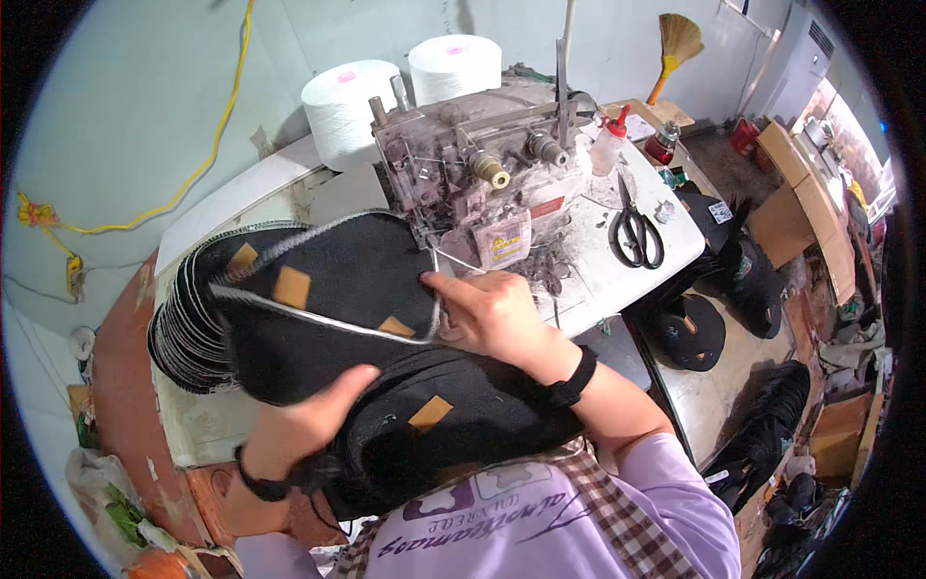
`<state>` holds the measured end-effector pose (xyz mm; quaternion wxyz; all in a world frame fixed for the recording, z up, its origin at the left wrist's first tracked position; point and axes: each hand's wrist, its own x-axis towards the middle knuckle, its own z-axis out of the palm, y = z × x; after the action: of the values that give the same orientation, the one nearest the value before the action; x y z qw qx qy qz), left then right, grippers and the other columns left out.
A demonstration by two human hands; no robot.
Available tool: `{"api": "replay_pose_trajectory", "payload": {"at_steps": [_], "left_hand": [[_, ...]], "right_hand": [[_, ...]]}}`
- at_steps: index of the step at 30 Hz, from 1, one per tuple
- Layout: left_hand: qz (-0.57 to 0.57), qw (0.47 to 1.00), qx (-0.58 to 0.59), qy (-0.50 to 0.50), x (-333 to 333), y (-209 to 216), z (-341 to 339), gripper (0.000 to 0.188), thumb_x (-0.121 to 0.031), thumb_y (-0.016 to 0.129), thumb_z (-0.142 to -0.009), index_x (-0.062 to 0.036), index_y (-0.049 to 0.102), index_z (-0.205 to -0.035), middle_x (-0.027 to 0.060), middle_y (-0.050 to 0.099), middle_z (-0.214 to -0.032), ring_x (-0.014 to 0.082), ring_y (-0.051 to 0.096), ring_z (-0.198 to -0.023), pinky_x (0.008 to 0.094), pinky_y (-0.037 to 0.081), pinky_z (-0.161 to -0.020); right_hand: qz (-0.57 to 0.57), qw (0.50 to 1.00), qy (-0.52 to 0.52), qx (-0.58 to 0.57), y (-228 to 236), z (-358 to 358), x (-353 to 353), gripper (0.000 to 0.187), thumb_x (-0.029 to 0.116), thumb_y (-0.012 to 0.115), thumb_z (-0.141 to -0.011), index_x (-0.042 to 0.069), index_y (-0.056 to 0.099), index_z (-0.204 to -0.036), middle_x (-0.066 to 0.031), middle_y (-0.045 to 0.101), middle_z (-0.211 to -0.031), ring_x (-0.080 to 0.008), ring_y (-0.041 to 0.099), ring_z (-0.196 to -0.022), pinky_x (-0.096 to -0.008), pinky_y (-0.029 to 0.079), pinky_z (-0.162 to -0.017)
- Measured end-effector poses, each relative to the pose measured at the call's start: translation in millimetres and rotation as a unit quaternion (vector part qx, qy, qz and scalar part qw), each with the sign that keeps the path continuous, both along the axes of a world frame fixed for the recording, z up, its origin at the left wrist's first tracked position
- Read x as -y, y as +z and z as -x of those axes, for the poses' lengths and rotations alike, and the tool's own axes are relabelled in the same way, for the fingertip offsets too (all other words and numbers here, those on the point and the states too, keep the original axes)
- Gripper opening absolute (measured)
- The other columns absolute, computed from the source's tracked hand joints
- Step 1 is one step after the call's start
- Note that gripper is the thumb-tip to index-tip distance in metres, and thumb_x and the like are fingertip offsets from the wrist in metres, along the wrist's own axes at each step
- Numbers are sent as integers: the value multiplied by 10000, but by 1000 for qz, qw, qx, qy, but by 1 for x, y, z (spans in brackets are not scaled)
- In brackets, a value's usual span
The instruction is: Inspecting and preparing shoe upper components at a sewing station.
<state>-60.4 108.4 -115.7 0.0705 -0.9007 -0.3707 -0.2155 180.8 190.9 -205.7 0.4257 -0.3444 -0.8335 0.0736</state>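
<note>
A black fabric piece (357, 261) with white-stitched edges and tan patches lies up against a lint-covered overlock sewing machine (482, 164). Close to the machine's stitching area, my right hand (497, 314) is closed on the piece's right edge, with its fingertips pressed to the cloth. My left hand (318, 410) grips the near side of the black fabric, thumb on top and the other fingers hidden beneath. Across my lap rests a thick pile of similar black pieces (473, 391). Another stack of white-edged black pieces (188, 309) fans out at the left of the table.
Two white thread cones (347, 111) stand behind the machine. To its right are black-handled scissors (637, 236) and a red-capped bottle (608, 145) on the white tabletop (666, 207). More black pieces (690, 328) lie on a lower surface at right, near a cardboard box (810, 212).
</note>
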Motion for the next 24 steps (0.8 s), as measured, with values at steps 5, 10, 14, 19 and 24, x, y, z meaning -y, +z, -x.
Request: {"api": "replay_pose_trajectory", "payload": {"at_steps": [5, 10, 14, 19, 24], "left_hand": [[198, 926, 303, 109, -17, -40, -34, 168, -93, 693, -826, -4, 670, -966, 114, 683, -953, 231, 654, -825, 339, 500, -746], [163, 887, 393, 177, -88, -57, -6, 231, -207, 658, -865, 20, 673, -899, 156, 683, -843, 249, 662, -754, 332, 494, -687], [-48, 893, 69, 443, -103, -24, 7, 427, -321, 649, -847, -29, 576, -545, 132, 592, -642, 345, 568, -602, 432, 440, -561], [-215, 966, -38, 140, -124, -7, -16, 159, -116, 661, -707, -82, 643, -862, 62, 620, -808, 245, 582, -788, 396, 423, -768], [-95, 955, -185, 211, -120, -32, 43, 96, -79, 572, -702, -75, 658, -662, 88, 582, -721, 270, 598, -772, 398, 431, -743]], "right_hand": [[126, 983, -5, -134, -5, -4, 24, 304, 64, 649, -809, 29, 592, -1106, -122, 623, -747, -299, 619, -645, -385, 488, -584], [109, 986, 76, 104, -27, -3, 68, 374, 134, 726, -701, 44, 613, -1046, -80, 574, -881, -285, 570, -831, -371, 477, -739], [89, 985, 49, 139, -38, -4, 75, 330, 116, 691, -699, 52, 624, -1016, -79, 555, -917, -268, 543, -843, -360, 470, -755], [93, 981, 54, 162, -35, -2, 72, 237, 68, 653, -707, 58, 618, -941, -73, 560, -892, -268, 542, -829, -357, 469, -744], [174, 977, 123, -23, -41, -31, 49, 197, -46, 617, -729, 27, 613, -912, -118, 623, -923, -327, 596, -858, -361, 496, -756]]}}
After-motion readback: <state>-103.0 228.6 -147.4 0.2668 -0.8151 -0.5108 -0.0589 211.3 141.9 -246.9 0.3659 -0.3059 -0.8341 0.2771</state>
